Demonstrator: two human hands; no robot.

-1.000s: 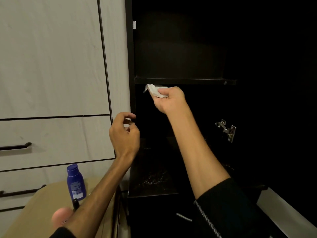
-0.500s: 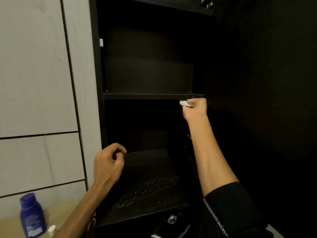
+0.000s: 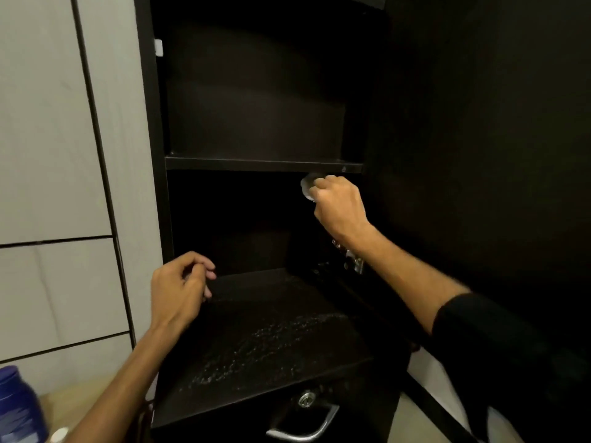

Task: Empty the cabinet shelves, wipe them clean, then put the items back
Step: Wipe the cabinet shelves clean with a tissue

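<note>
Dark wood cabinet (image 3: 153,129) stands open. The right hand (image 3: 340,204), arm raised, fingers fisted around a white wipe (image 3: 307,187), sits just under the upper shelf (image 3: 256,164). The left hand (image 3: 177,292) hovers, loosely curled and holding nothing, above the speckled lower shelf (image 3: 265,346).

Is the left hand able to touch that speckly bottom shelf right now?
Probably yes: the empty left hand hovers at the dusty dark lower shelf, which is bare, and the right hand with its white wipe is higher up.
</note>
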